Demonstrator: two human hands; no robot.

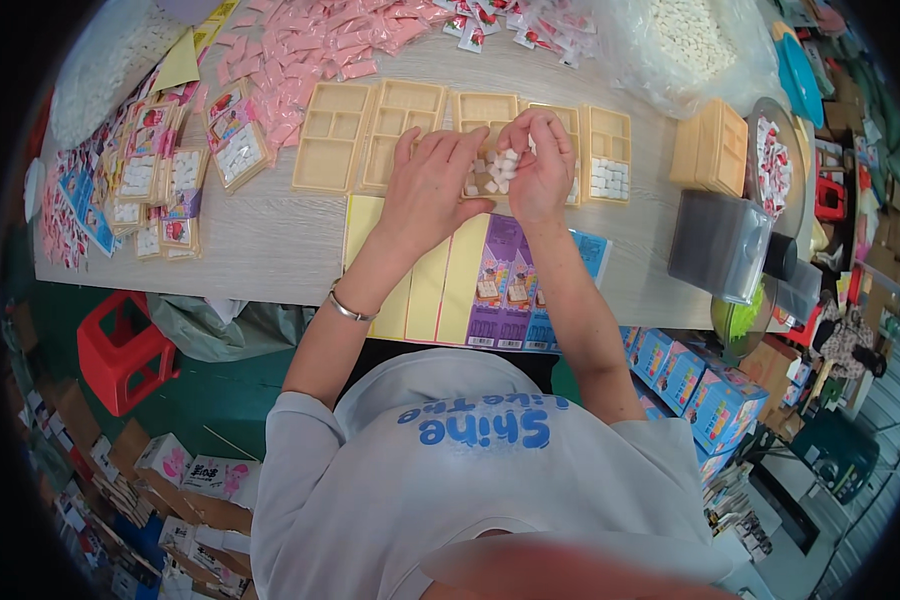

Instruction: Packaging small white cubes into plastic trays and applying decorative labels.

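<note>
A row of beige compartment trays [321,147] lies across the table before me. My left hand [432,185] rests over the second and third trays, fingers stretched and somewhat apart, holding nothing I can see. Small white cubes [497,172] lie in the lower part of the third tray [485,104], between my hands. Palm up, my right hand [542,172] is over the fourth tray with its fingers curled in. White cubes show against its palm and fingers. At the right end, another tray [610,128] has white cubes filling its lower compartment. My hands partly hide the middle trays.
Yellow, purple and blue printed sheets [420,275] lie below the trays. Filled packs [185,175] are piled at left. Pink sachets [315,40] heap at the back. A bag of white pieces [690,40], stacked trays [710,147] and a clear box [720,245] stand right.
</note>
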